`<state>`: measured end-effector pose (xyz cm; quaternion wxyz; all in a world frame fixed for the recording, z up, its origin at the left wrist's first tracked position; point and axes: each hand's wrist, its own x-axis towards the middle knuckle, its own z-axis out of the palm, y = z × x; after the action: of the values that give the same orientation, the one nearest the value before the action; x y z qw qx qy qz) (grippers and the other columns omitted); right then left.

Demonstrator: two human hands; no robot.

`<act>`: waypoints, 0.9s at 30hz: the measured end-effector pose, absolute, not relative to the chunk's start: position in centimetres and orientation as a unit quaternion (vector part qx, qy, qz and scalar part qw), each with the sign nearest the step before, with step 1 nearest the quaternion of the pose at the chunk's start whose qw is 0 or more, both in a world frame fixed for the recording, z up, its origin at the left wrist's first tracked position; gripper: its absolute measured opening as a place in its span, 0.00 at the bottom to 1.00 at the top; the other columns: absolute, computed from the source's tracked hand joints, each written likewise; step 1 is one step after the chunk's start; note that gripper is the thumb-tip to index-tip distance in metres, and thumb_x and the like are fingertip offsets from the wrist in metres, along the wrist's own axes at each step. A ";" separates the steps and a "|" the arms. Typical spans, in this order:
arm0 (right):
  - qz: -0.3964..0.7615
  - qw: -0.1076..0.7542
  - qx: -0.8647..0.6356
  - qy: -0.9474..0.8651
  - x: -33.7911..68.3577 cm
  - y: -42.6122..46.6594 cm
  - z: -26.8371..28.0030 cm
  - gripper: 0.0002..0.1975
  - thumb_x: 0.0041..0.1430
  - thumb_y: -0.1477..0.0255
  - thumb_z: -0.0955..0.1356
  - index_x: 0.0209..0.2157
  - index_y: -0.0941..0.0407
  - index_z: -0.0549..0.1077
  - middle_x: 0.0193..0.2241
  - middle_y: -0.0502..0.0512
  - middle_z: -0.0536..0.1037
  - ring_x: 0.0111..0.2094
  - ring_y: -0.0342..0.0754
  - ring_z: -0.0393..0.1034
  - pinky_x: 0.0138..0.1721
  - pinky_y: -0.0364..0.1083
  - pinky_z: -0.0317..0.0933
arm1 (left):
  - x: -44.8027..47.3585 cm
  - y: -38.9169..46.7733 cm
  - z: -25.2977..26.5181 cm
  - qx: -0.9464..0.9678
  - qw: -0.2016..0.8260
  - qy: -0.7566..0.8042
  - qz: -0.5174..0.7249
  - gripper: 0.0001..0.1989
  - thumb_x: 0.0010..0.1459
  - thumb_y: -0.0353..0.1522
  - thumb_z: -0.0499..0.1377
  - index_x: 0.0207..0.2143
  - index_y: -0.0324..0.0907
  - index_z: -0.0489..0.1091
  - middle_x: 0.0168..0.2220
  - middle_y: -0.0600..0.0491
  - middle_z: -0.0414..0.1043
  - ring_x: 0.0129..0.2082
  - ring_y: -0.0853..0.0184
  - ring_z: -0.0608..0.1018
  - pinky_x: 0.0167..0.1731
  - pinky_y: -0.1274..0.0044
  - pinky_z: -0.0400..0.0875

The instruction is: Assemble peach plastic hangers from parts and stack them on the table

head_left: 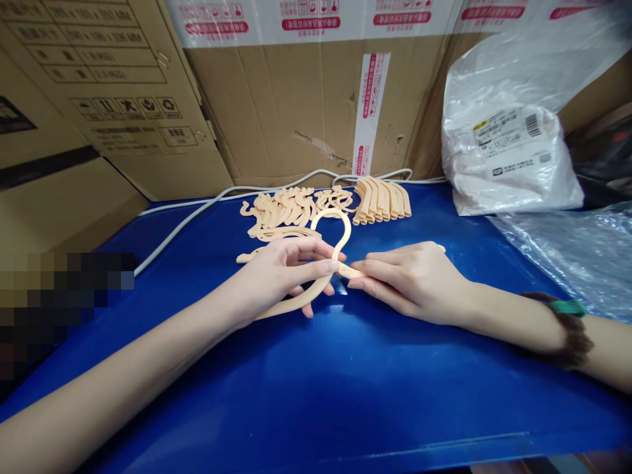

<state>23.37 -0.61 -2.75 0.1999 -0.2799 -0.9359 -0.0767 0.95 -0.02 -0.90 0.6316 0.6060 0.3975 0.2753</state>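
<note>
Pinched between my left thumb and fingers is a beige plastic hanger hook [346,230], its curl pointing up and away from me. A curved hanger arm [302,301] runs from the same grip down to the left, beneath my left hand [279,270]. My right hand [419,280] is closed on another beige hanger arm [349,270], whose narrow end meets the hook's base at my left fingertips. Most of this second arm is hidden by my right hand. How the pieces join is covered by my fingers.
On the blue table [345,395], behind my hands, lie a heap of hooks [284,207], small curved pieces [336,197] and a stack of hanger arms [382,199]. A white cable [185,230] runs behind them. Cardboard boxes [296,99] and a white plastic bag [513,151] stand at the back.
</note>
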 end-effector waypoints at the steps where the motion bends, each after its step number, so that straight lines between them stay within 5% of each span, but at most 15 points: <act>1: -0.075 0.199 -0.282 -0.936 23.4 -0.6 -2.7 0.21 0.71 0.65 0.56 0.30 0.58 0.73 0.23 0.50 0.75 0.21 0.40 0.65 0.23 0.44 0.47 | 1.0 0.0 -0.9 0.606 0.630 0.399 0.277 0.07 0.56 0.33 0.64 0.36 0.39 0.72 0.34 0.54 0.73 0.31 0.69 0.78 0.17 0.84 0.76; 18: -0.074 0.178 -0.311 -0.931 23.3 -1.0 -2.7 0.21 0.70 0.66 0.58 0.26 0.58 0.70 0.19 0.48 0.71 0.18 0.40 0.62 0.22 0.45 0.42 | 1.3 -0.3 -0.8 0.600 0.623 0.428 0.263 0.09 0.61 0.29 0.59 0.41 0.38 0.78 0.27 0.52 0.77 0.27 0.70 0.80 0.18 0.86 0.75; 27: -0.070 0.194 -0.297 -0.933 23.3 -1.0 -2.7 0.20 0.70 0.66 0.58 0.26 0.58 0.71 0.19 0.47 0.71 0.18 0.39 0.61 0.22 0.44 0.44 | 1.1 -0.4 -1.0 0.576 0.658 0.410 0.259 0.09 0.62 0.27 0.58 0.40 0.41 0.79 0.32 0.52 0.79 0.24 0.73 0.80 0.18 0.86 0.75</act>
<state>23.31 -1.04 -2.66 0.1936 -0.2967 -0.9325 -0.0696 1.13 -0.39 -1.04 0.6576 0.5762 0.4104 0.2590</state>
